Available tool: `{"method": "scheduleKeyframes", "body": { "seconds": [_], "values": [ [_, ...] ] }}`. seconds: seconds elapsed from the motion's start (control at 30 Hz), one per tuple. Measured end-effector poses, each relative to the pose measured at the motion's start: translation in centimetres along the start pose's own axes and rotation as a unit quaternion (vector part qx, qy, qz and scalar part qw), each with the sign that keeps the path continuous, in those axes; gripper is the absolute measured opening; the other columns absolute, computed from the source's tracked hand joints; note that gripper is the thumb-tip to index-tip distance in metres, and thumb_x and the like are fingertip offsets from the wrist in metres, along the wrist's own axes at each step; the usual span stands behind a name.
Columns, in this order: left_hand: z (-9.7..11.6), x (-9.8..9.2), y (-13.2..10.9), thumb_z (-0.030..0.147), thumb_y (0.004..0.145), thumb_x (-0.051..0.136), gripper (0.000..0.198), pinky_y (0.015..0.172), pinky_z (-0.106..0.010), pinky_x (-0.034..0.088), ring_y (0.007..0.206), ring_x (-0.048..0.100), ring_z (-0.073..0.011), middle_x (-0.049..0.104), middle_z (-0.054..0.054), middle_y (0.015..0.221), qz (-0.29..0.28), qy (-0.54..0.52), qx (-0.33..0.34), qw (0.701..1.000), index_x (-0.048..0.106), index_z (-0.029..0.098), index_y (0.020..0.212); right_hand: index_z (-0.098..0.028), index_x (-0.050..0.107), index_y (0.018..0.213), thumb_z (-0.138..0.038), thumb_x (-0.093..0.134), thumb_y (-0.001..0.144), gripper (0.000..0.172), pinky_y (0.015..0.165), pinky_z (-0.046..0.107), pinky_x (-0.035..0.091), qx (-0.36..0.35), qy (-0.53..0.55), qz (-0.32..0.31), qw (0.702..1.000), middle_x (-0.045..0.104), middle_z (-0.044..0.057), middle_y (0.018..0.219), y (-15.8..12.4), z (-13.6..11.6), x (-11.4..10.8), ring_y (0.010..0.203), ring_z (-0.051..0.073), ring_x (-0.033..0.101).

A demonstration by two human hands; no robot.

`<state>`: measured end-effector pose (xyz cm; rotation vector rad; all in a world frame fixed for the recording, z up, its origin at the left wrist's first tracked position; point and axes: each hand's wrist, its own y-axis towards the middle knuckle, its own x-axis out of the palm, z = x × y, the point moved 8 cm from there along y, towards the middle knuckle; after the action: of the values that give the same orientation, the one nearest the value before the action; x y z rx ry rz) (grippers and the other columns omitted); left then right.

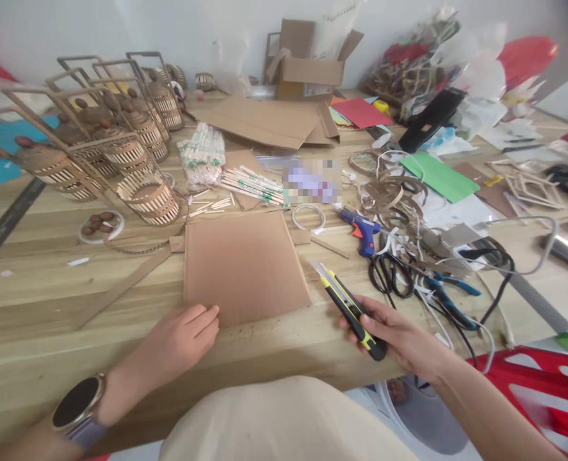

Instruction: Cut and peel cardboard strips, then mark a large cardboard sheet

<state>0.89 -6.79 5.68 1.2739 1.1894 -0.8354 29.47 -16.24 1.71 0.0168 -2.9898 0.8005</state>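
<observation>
Head view: right hand around tilted utility knife

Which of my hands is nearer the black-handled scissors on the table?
Right. The right hand, holding a yellow-and-black utility knife, is just below the black-handled scissors; the left hand is far left, touching the brown cardboard sheet.
</observation>
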Motion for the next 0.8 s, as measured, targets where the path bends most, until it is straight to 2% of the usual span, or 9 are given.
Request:
{"method": "scheduleKeyframes", "body": {
  "seconds": [0.1,0.27,0.37,0.5,0.57,0.63,0.73,0.8],
  "values": [
    [0.0,0.1,-0.2,0.003,0.095,0.037,0.034,0.067,-0.032,0.056,0.083,0.064,-0.0196,0.073,-0.010,0.096,-0.004,0.008,0.006,1.000,0.068,0.016,0.088,-0.018,0.059,0.105,-0.061,0.064,0.084,0.048,0.051,0.024,0.045,-0.002,0.040,0.025,0.999,0.065,0.007,0.091,-0.1,0.9,0.5,0.062,0.012,0.055],
    [0.1,0.2,-0.2,0.005,0.096,0.039,0.032,0.065,-0.031,0.054,0.081,0.064,-0.0186,0.073,-0.009,0.094,-0.004,0.025,0.008,1.000,0.067,0.016,0.086,-0.020,0.051,0.080,-0.069,0.065,0.077,0.052,0.040,0.020,0.031,0.016,0.036,0.091,0.995,0.058,-0.001,0.067,-0.1,1.5,-0.6,0.043,0.006,0.040],
    [0.2,0.2,-0.1,0.004,0.096,0.039,0.032,0.064,-0.031,0.052,0.081,0.062,-0.0190,0.072,-0.009,0.094,-0.009,0.034,0.010,0.999,0.067,0.015,0.087,-0.020,0.047,0.074,-0.075,0.061,0.075,0.057,0.038,0.019,0.023,0.046,-0.011,0.124,0.991,0.057,-0.004,0.058,-0.1,1.8,-1.8,0.037,0.004,0.036],
    [0.3,-0.1,0.3,0.003,0.096,0.039,0.031,0.064,-0.031,0.048,0.079,0.060,-0.0187,0.070,-0.008,0.090,0.005,0.024,0.009,1.000,0.065,0.015,0.085,-0.021,0.044,0.068,-0.076,0.061,0.070,0.058,0.039,0.020,0.028,0.073,-0.129,0.172,0.974,0.056,-0.005,0.052,0.0,1.3,-4.0,0.035,0.005,0.038],
    [0.2,-0.1,0.8,0.007,0.097,0.041,0.030,0.059,-0.031,0.044,0.072,0.057,-0.0182,0.068,-0.006,0.081,0.006,0.023,0.004,1.000,0.064,0.016,0.081,-0.022,0.047,0.072,-0.075,0.061,0.068,0.055,0.039,0.022,0.032,0.084,-0.178,0.177,0.964,0.056,-0.005,0.050,0.3,0.9,-4.8,0.036,0.006,0.040],
    [0.0,0.2,1.7,0.015,0.099,0.042,0.027,0.053,-0.031,0.039,0.065,0.055,-0.0179,0.063,-0.004,0.071,-0.001,0.031,0.003,1.000,0.064,0.015,0.082,-0.022,0.053,0.085,-0.071,0.062,0.068,0.053,0.039,0.023,0.035,0.083,-0.205,0.176,0.959,0.054,-0.007,0.050,0.6,0.4,-5.3,0.038,0.009,0.042],
    [0.0,0.9,3.6,0.029,0.102,0.043,0.029,0.048,-0.030,0.032,0.059,0.054,-0.0180,0.058,-0.002,0.063,-0.016,0.045,0.022,0.999,0.065,0.011,0.102,-0.021,0.057,0.109,-0.062,0.068,0.066,0.061,0.037,0.023,0.040,0.070,-0.229,0.163,0.957,0.049,-0.008,0.050,1.1,-0.3,-5.6,0.043,0.012,0.045],
    [-0.1,1.6,5.1,0.040,0.102,0.042,0.038,0.046,-0.030,0.028,0.054,0.052,-0.0183,0.055,-0.001,0.057,-0.029,0.051,0.032,0.998,0.064,0.012,0.114,-0.022,0.058,0.118,-0.056,0.071,0.066,0.063,0.038,0.024,0.042,0.057,-0.252,0.139,0.956,0.058,-0.005,0.061,1.4,-0.6,-5.4,0.043,0.011,0.046]
  ]
}}
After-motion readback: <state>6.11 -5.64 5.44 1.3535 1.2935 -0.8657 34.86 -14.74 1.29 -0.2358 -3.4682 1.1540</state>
